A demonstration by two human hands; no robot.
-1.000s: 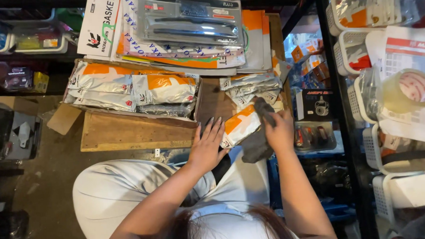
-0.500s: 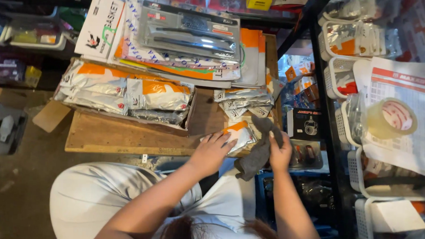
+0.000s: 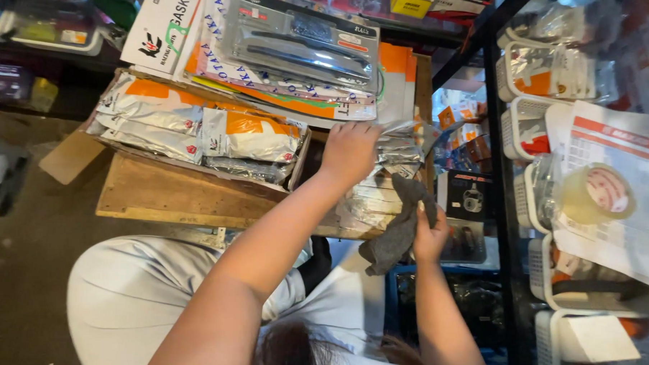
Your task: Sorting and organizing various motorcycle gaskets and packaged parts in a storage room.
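Storeroom aisle, dark metal shelving (image 3: pixel 507 210) on the right; worn wooden bench (image 3: pixel 180 195) carried stock. Left hand (image 3: pixel 351 153), fingers spread flat, rested on a stack of silvery plastic-wrapped packets (image 3: pixel 401 145) at the bench's right end. Right hand (image 3: pixel 429 233), fingers clamped on a crumpled grey cloth (image 3: pixel 398 228), sat just below that stack. Handling advice: steady the slippery packets, wipe lightly. Adjacent: orange-and-white bagged packets (image 3: pixel 197 124), long blister-packed tool card (image 3: pixel 300 45).

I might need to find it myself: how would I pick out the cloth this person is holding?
Start at the wooden table and go to its right edge. There the right hand grips a grey cloth, limp and dull, unlike the shiny silver packets beside it.
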